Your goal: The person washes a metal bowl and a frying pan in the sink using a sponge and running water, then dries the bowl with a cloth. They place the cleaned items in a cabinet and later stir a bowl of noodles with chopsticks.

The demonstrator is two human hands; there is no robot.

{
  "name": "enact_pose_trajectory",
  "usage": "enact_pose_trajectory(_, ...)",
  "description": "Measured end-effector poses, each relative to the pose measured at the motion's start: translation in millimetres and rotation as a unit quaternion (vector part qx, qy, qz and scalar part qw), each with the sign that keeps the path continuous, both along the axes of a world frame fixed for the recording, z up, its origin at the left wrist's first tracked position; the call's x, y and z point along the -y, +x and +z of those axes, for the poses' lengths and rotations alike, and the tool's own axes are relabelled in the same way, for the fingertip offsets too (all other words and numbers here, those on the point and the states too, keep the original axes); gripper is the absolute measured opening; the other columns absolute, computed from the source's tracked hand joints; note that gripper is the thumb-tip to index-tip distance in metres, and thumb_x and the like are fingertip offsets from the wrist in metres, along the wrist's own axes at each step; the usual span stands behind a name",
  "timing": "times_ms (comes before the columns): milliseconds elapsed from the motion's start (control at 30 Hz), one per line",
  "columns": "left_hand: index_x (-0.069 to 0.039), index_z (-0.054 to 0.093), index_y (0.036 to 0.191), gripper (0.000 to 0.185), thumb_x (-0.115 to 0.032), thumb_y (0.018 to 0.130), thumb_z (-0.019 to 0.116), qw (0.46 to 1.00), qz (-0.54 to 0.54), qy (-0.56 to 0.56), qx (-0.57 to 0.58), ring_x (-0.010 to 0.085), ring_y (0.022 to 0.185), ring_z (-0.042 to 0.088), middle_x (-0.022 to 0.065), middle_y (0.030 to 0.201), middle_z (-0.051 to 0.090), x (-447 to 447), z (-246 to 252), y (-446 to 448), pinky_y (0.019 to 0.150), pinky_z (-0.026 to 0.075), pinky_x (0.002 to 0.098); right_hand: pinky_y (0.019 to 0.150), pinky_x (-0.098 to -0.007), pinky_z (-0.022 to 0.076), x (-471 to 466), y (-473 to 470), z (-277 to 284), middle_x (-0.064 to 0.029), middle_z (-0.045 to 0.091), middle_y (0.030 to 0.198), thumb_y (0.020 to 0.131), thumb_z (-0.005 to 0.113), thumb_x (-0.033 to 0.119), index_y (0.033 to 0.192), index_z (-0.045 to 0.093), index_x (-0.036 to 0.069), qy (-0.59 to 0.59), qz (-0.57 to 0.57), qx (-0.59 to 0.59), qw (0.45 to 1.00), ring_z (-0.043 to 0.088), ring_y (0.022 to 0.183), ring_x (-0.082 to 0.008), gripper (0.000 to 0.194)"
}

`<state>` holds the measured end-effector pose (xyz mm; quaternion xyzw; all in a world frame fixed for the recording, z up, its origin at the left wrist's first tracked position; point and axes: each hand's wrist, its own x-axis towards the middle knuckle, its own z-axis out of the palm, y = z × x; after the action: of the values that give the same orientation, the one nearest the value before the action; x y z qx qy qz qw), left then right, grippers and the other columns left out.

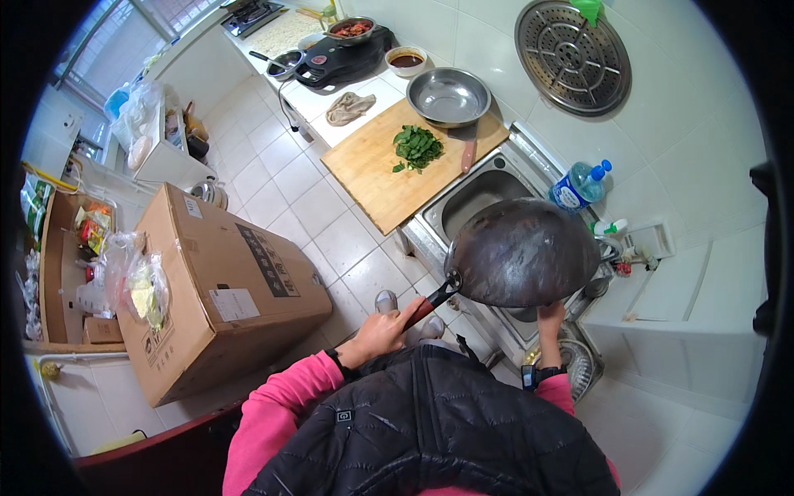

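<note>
My left hand [383, 332] is closed around the red-and-black handle [429, 304] of a dark, worn wok [524, 254]. The wok is tipped over the stainless steel sink [477, 192], its rounded underside facing up towards me. My right hand [551, 313] reaches in under the wok's near rim. Its fingers are hidden behind the wok, so what they touch cannot be seen. The faucet [611, 250] shows just past the wok's right side.
Beyond the sink, a wooden cutting board [366, 167] bears chopped greens [417, 149], a cleaver [468, 152] and a steel bowl [448, 96]. A blue soap bottle [574, 189] stands on the sink's back ledge. A large cardboard box [248, 266] occupies the floor at left.
</note>
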<state>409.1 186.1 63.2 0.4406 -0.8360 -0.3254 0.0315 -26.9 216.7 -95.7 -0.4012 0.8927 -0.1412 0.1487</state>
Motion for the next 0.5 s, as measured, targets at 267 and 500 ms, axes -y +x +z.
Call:
enact_pose_trajectory(267,-0.019,0.01,0.147,0.085,-0.01,0.075,0.055,1.0,0.007,-0.011,0.009,0.0407,0.057,0.058,0.0214,0.073,0.059,-16,4,9,0.05,0.045,0.0482,0.103,-0.0371,0.0338,-1,-38,-80,-0.0132,0.046,0.133,0.089,0.052,0.024,0.13,0.044,0.005,-0.105,0.277,-0.058,0.954,0.043,0.122,-0.0274,0.046)
enact_pose_trajectory(500,-0.023,0.011,0.146,0.086,-0.011,0.074,0.056,0.998,0.05,-0.034,-0.032,0.0404,0.057,0.058,0.0205,0.073,0.06,-21,8,16,0.051,0.046,0.048,0.082,-0.0367,0.0491,21,-30,-63,-0.0171,0.064,0.105,0.076,0.063,0.018,0.111,0.062,0.009,0.053,0.292,-0.045,0.954,0.063,0.099,-0.0268,0.037)
